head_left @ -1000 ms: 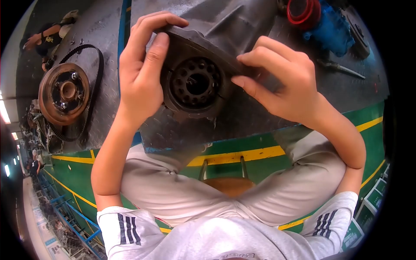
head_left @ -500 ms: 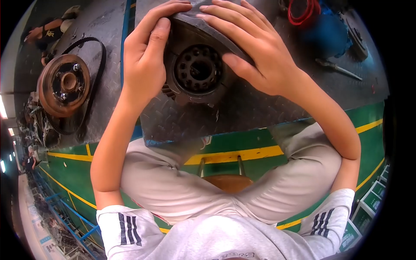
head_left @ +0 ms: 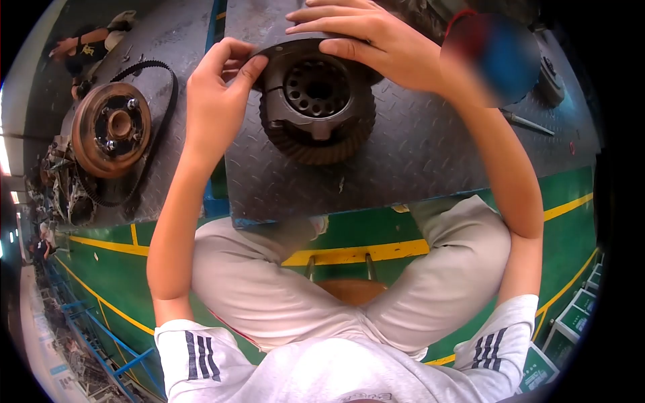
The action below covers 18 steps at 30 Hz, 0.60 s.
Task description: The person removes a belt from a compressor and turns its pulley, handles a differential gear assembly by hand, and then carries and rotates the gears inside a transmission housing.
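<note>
A dark differential gear assembly [head_left: 319, 144] sits on the metal bench in front of me. Its bevel teeth face me, and a round bearing [head_left: 317, 88] with a ring of holes shows on top. Behind it rises a dark metal housing [head_left: 295, 46] with a curved rim. My left hand [head_left: 225, 80] pinches the rim's left end between thumb and curled fingers. Over the top of the same rim lies my right hand [head_left: 376, 33], fingers stretched out above the edge and thumb below it. Part of the housing is hidden under that hand.
To the left, a rusty pulley [head_left: 111, 131] lies with a black toothed belt [head_left: 171, 101] around it. A blurred blue object [head_left: 504, 57] and a pointed metal tool [head_left: 531, 123] are at the right. The bench's front edge [head_left: 349, 209] is near my knees. Another person is at the upper left.
The housing's rim has shifted upward, away from me, exposing more of the gear teeth. My left fingers have curled in at the rim's end; my right hand has moved up and left.
</note>
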Tool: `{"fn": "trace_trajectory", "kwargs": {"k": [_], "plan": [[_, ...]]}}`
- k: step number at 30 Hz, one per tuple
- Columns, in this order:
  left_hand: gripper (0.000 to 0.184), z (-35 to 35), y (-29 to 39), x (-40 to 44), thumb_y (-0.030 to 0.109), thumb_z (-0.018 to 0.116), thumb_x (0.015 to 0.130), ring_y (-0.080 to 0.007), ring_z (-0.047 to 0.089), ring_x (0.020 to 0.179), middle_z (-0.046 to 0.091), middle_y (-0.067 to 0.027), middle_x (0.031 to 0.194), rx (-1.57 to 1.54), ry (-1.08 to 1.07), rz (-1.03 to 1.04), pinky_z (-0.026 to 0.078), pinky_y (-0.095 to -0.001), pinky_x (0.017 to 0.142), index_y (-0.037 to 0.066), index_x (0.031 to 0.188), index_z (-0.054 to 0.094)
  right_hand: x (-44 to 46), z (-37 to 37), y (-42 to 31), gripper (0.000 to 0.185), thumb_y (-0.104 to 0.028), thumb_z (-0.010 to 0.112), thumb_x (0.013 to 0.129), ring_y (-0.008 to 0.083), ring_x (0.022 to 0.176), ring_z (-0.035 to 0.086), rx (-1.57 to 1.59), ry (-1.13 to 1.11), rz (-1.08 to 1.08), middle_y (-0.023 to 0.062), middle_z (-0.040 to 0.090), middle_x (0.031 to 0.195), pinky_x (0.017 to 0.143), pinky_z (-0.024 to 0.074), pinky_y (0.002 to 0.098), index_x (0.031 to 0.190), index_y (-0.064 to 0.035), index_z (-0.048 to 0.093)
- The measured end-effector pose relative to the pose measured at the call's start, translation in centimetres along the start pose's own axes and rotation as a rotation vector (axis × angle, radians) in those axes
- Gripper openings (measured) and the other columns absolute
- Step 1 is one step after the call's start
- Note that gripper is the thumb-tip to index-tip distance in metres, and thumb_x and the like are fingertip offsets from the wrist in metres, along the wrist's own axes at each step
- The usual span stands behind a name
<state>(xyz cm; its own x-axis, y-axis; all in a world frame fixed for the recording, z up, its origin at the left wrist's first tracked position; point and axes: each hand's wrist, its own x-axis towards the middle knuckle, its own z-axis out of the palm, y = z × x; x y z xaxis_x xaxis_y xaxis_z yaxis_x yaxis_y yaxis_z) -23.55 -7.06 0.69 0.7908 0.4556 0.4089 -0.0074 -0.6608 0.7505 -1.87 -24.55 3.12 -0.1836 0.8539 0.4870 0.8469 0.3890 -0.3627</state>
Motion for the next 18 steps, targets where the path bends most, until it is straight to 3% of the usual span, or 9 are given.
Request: {"fn": "trace_trajectory", "kwargs": {"k": [3, 5, 6, 9, 10, 13, 15, 17, 18], "plan": [[0.019, 0.6, 2.0, -1.4, 0.013, 0.075, 0.093, -0.0202, 0.069, 0.076, 0.071, -0.0109, 0.089, 0.142, 0.06, 0.007, 0.054, -0.0332, 0.073, -0.001, 0.1, 0.065, 0.4, 0.0, 1.2, 0.028, -0.014, 0.07, 0.095, 0.0306, 0.128, 0.056, -0.025, 0.115, -0.035, 0.0159, 0.064, 0.136, 0.112, 0.0409, 0.0439, 0.122, -0.0037, 0.072], [0.017, 1.0, 3.7, -2.7, 0.013, 0.073, 0.094, -0.0288, 0.067, 0.073, 0.067, -0.0127, 0.086, 0.442, 0.087, 0.07, 0.052, -0.0369, 0.068, 0.001, 0.095, 0.063, 1.1, -1.2, 0.6, 0.022, -0.01, 0.076, 0.088, 0.028, 0.113, 0.065, 0.27, 0.133, 0.2, 0.0142, 0.07, 0.122, 0.101, 0.0497, 0.0381, 0.108, -0.0014, 0.075], [0.016, 1.4, 4.5, -3.2, 0.014, 0.072, 0.094, -0.0359, 0.065, 0.073, 0.064, -0.0141, 0.084, 0.475, 0.085, 0.105, 0.05, -0.0409, 0.065, 0.002, 0.092, 0.061, 1.0, -1.4, 0.4, 0.022, -0.007, 0.079, 0.083, 0.0237, 0.098, 0.069, 0.206, 0.228, 0.12, 0.0128, 0.075, 0.107, 0.092, 0.0529, 0.0329, 0.103, 0.0002, 0.076], [0.02, 2.9, 5.5, -4.0, 0.018, 0.071, 0.094, -0.0395, 0.066, 0.077, 0.065, -0.0153, 0.086, 0.58, 0.065, 0.19, 0.052, -0.0459, 0.064, 0.003, 0.093, 0.058, 1.7, -0.9, 1.0, 0.024, -0.006, 0.077, 0.085, 0.0207, 0.095, 0.068, 0.34, 0.149, 0.382, 0.013, 0.076, 0.101, 0.09, 0.0523, 0.0313, 0.107, 0.0017, 0.074], [0.022, 3.3, 6.0, -4.1, 0.02, 0.071, 0.094, -0.0408, 0.065, 0.076, 0.065, -0.0162, 0.086, 0.606, 0.042, 0.176, 0.052, -0.0469, 0.062, 0.004, 0.093, 0.056, 1.8, -0.4, 1.2, 0.028, -0.005, 0.076, 0.086, 0.0183, 0.094, 0.068, 0.393, 0.176, 0.331, 0.0131, 0.078, 0.101, 0.09, 0.0522, 0.0309, 0.113, 0.001, 0.074], [0.025, 4.2, 7.0, -4.1, 0.023, 0.072, 0.094, -0.0412, 0.064, 0.067, 0.063, -0.0151, 0.075, 0.594, -0.011, 0.144, 0.051, -0.0457, 0.058, 0.005, 0.089, 0.055, 2.5, -0.3, 1.2, 0.033, -0.004, 0.076, 0.087, 0.0214, 0.101, 0.069, 0.435, 0.109, 0.328, 0.0141, 0.077, 0.112, 0.095, 0.0521, 0.0324, 0.119, -0.0008, 0.074], [0.024, 3.3, 7.8, -4.2, 0.022, 0.07, 0.094, -0.0384, 0.062, 0.06, 0.062, -0.0132, 0.07, 0.601, -0.062, 0.136, 0.05, -0.0446, 0.056, 0.005, 0.087, 0.056, 2.1, -0.6, 0.3, 0.036, -0.005, 0.075, 0.088, 0.0267, 0.112, 0.068, 0.385, 0.117, 0.112, 0.015, 0.074, 0.124, 0.102, 0.0508, 0.0351, 0.124, -0.0016, 0.072], [0.021, 1.3, 7.7, -4.1, 0.02, 0.066, 0.099, -0.0262, 0.065, 0.066, 0.065, -0.015, 0.075, 0.632, 0.101, 0.114, 0.05, -0.0373, 0.063, 0.001, 0.091, 0.063, 2.7, 0.1, 0.6, 0.026, -0.007, 0.07, 0.093, 0.0261, 0.109, 0.069, 0.41, 0.118, -0.073, 0.017, 0.075, 0.121, 0.099, 0.0519, 0.0359, 0.118, 0.0004, 0.074], [0.021, 0.0, 6.8, -3.2, 0.021, 0.06, 0.102, -0.0255, 0.067, 0.077, 0.067, -0.0159, 0.084, 0.645, 0.189, 0.196, 0.051, -0.0364, 0.07, 0.0, 0.099, 0.065, 2.9, 1.2, 0.7, 0.026, -0.007, 0.07, 0.093, 0.0261, 0.109, 0.069, 0.417, 0.12, -0.068, 0.017, 0.075, 0.121, 0.099, 0.0519, 0.0359, 0.118, 0.0004, 0.074]]}}
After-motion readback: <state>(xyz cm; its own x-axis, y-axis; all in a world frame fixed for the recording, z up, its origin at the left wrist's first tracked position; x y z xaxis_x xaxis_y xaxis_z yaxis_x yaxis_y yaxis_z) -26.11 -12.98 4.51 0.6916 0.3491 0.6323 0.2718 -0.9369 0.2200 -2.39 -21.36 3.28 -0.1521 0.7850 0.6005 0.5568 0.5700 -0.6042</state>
